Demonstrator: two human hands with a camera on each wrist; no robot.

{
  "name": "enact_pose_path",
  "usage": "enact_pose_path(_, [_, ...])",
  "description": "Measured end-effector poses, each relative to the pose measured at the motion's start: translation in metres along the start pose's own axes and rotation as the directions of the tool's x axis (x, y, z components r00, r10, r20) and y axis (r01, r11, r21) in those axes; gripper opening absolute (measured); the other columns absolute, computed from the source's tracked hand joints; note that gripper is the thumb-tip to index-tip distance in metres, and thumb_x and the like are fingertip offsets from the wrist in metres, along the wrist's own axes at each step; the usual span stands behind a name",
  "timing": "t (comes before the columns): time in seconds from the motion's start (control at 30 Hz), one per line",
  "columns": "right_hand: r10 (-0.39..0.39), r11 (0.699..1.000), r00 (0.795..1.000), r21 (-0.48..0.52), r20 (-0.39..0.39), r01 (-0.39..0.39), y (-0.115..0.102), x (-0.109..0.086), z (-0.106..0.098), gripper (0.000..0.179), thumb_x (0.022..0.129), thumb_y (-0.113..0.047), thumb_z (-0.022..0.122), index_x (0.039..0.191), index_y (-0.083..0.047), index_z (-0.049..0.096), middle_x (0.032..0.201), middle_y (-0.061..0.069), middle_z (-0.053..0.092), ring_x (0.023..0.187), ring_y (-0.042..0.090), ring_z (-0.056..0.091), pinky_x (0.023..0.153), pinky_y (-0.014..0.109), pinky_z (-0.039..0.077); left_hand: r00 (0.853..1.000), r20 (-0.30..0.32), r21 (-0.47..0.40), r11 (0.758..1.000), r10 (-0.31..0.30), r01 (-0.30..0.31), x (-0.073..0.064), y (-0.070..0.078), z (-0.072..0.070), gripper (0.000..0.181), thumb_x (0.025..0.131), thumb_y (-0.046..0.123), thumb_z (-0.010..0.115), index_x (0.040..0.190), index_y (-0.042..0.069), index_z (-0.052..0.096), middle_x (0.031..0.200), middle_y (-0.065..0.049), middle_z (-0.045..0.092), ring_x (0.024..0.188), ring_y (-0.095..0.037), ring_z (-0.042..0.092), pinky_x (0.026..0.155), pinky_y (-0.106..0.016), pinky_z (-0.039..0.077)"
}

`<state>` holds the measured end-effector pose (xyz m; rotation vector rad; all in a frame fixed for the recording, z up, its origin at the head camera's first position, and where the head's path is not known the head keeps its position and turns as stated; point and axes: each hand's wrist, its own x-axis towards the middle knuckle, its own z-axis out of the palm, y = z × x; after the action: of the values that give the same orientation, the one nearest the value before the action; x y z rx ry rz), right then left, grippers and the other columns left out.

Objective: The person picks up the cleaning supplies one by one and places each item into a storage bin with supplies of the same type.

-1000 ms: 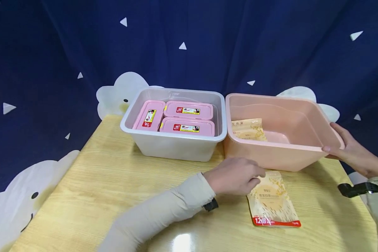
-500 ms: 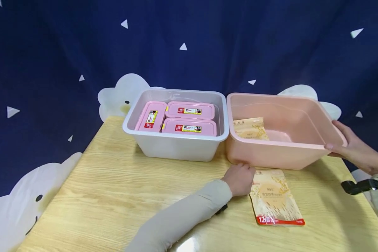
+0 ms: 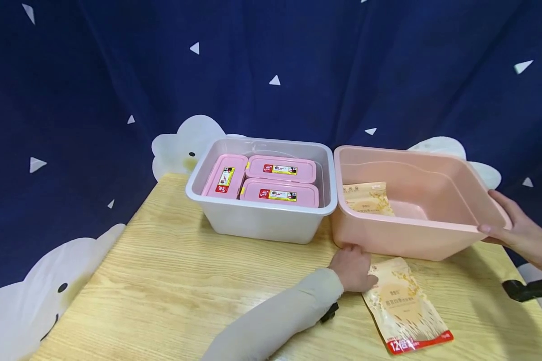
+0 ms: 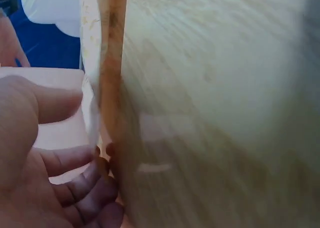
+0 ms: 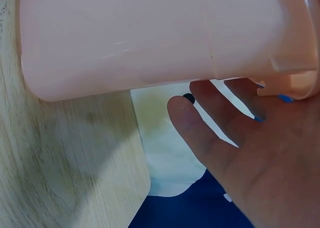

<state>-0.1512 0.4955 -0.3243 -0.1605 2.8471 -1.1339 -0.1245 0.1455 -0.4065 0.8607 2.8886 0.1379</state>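
My left hand (image 3: pixel 353 269) pinches the top left corner of a cream pouch (image 3: pixel 404 311) with a red bottom band, which lies askew on the table. In the left wrist view the pouch (image 4: pixel 91 42) is seen edge-on, between the thumb and the curled fingers (image 4: pixel 75 160). My right hand (image 3: pixel 524 233) grips the right end of a pink plastic bin (image 3: pixel 402 238) by its rim, thumb on top. The right wrist view has several fingers (image 5: pixel 192 125) spread under that rim. Inside the bin, against its left side, leans a similar pouch (image 3: pixel 368 198).
Left of the pink bin, and right up against it, stands a pale grey bin (image 3: pixel 262 220) with three pink lidded boxes (image 3: pixel 280 193) inside. Both sit toward the back of the wooden table (image 3: pixel 171 286). A dark blue curtain (image 3: pixel 235 90) hangs behind.
My left hand has come down onto the pouch's upper left corner and taken hold of it; the pouch has turned slightly. The right hand keeps its grip on the bin. The head view has shifted.
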Motion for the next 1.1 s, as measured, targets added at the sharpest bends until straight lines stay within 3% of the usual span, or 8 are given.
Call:
enact_pose_path(0.17, [0.015,1.000,1.000,-0.017,-0.007,-0.015,-0.001,-0.003,0.000,0.095,0.099,-0.019,0.057,0.157,-0.034,-0.017,0.152,0.019,0.004,0.092,-0.018,0.032,0.067,0.009,0.044,1.000,0.018,-0.071,0.997,0.019,-0.017,0.004,0.004,0.000,0.025,0.085,0.049,0.069,0.096,0.027,0.062,0.096,0.013,0.061,0.082,-0.005,0.057,0.061,-0.020,0.044])
enact_pose_path(0.33, [0.037,0.999,0.999,-0.028,0.004,-0.037,0.000,-0.006,-0.002,0.097,0.100,-0.022,0.057,0.155,-0.034,-0.021,0.154,0.031,-0.003,0.095,-0.017,0.030,0.066,0.009,0.044,0.992,0.080,-0.225,0.972,0.094,-0.074,0.008,0.002,0.000,0.020,0.081,0.023,0.071,0.080,0.022,0.050,0.069,0.010,0.047,0.060,-0.007,0.046,0.048,-0.020,0.037])
enact_pose_path(0.43, [0.053,0.998,0.998,-0.033,0.016,-0.052,-0.001,-0.006,-0.003,0.097,0.100,-0.024,0.057,0.155,-0.034,-0.023,0.155,0.035,-0.004,0.099,-0.015,0.029,0.066,0.009,0.043,0.985,0.114,-0.375,0.924,0.133,-0.081,0.009,-0.003,-0.001,0.025,0.078,0.016,0.070,0.099,0.018,0.057,0.079,0.010,0.055,0.068,-0.006,0.050,0.056,-0.014,0.042])
enact_pose_path(0.6, [0.068,0.997,0.997,-0.026,0.031,-0.067,-0.008,0.001,-0.004,0.099,0.099,-0.026,0.057,0.155,-0.033,-0.024,0.157,0.036,-0.004,0.106,-0.006,0.034,0.068,0.014,0.047,0.985,0.088,-0.573,0.816,0.151,-0.074,0.012,-0.013,-0.001,0.051,0.094,0.025,0.060,0.142,0.017,0.047,0.131,0.007,0.063,0.118,-0.002,0.058,0.098,-0.012,0.045])
enact_pose_path(0.7, [0.082,0.996,0.996,-0.021,0.044,-0.081,-0.012,0.004,-0.004,0.099,0.098,-0.028,0.058,0.155,-0.032,-0.023,0.157,0.035,-0.002,0.108,0.002,0.039,0.072,0.023,0.052,0.979,0.061,-0.625,0.772,0.194,-0.114,0.015,-0.018,0.003,0.046,0.095,0.015,0.054,0.140,0.014,0.049,0.141,0.002,0.058,0.132,-0.005,0.051,0.109,-0.013,0.039])
enact_pose_path(0.83, [0.082,0.997,0.993,0.004,0.082,-0.083,-0.016,0.008,-0.005,0.098,0.098,-0.031,0.057,0.155,-0.034,-0.022,0.158,0.033,-0.001,0.108,0.000,0.040,0.075,0.023,0.053,0.970,0.094,-0.681,0.725,0.226,-0.103,0.017,-0.026,0.006,0.049,0.085,-0.002,0.050,0.131,0.012,0.055,0.138,0.002,0.058,0.124,0.000,0.049,0.104,-0.010,0.037])
enact_pose_path(1.0, [0.086,0.996,0.991,0.026,0.099,-0.089,-0.016,0.008,-0.010,0.097,0.098,-0.030,0.056,0.156,-0.032,-0.022,0.158,0.031,0.000,0.106,-0.007,0.038,0.074,0.015,0.051,0.959,0.129,-0.729,0.680,0.253,-0.081,0.018,-0.029,0.003,0.051,0.082,-0.003,0.051,0.131,0.012,0.058,0.138,0.001,0.058,0.117,-0.001,0.048,0.100,-0.009,0.036])
enact_pose_path(1.1, [0.107,0.994,0.989,0.021,0.100,-0.110,-0.013,0.003,-0.012,0.097,0.099,-0.033,0.056,0.155,-0.034,-0.024,0.160,0.031,-0.002,0.116,0.012,0.043,0.076,0.019,0.053,0.952,0.112,-0.748,0.655,0.285,-0.108,0.019,-0.027,0.007,0.051,0.084,-0.002,0.056,0.133,0.010,0.057,0.141,-0.001,0.058,0.120,-0.003,0.049,0.102,-0.010,0.037])
